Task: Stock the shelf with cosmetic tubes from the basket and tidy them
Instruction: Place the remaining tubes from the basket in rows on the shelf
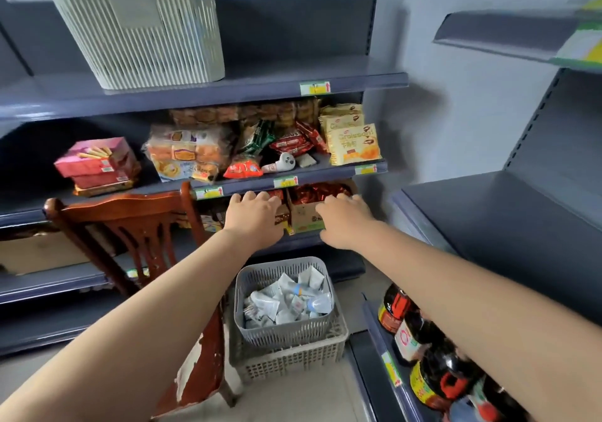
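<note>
Both the left hand (252, 214) and the right hand (342, 218) are stretched out flat, with nothing held, over the snack boxes (306, 216). The tubes (288, 301) remain in the near basket (283, 333). Snacks may be pushed down if the reaching is careless.

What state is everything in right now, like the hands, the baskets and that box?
Left hand: open, reaching into the shelf.
Right hand: open, at the cardboard box.
Cardboard box: open-topped, full of red packets.
Grey basket: upright, holding white tubes.
Cream basket: tipped on its side.
</note>
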